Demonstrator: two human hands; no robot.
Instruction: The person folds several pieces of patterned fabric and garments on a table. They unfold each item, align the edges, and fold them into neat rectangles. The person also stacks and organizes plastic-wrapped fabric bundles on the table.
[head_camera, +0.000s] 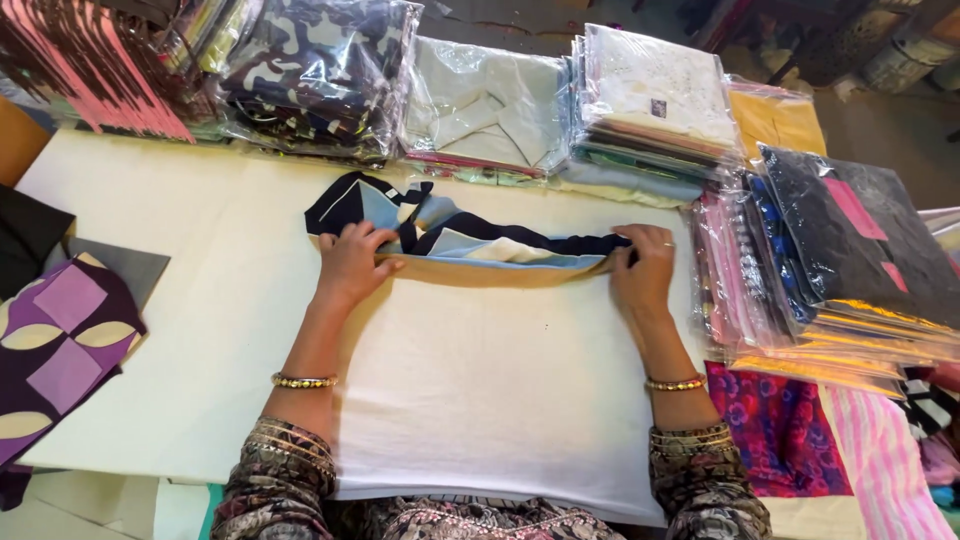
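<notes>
At the frame's centre, my left hand (350, 262) and right hand (642, 266) each pinch an end of the folded blue cloth (470, 240), fingers curled shut over it, above a white sheet (490, 400) on the counter (200, 290). Bagged garments (480, 105) line the top.

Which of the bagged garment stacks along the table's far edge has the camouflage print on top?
The camouflage stack, far left of the row; the neighbouring stacks show plain pale grey and white tops.
</notes>
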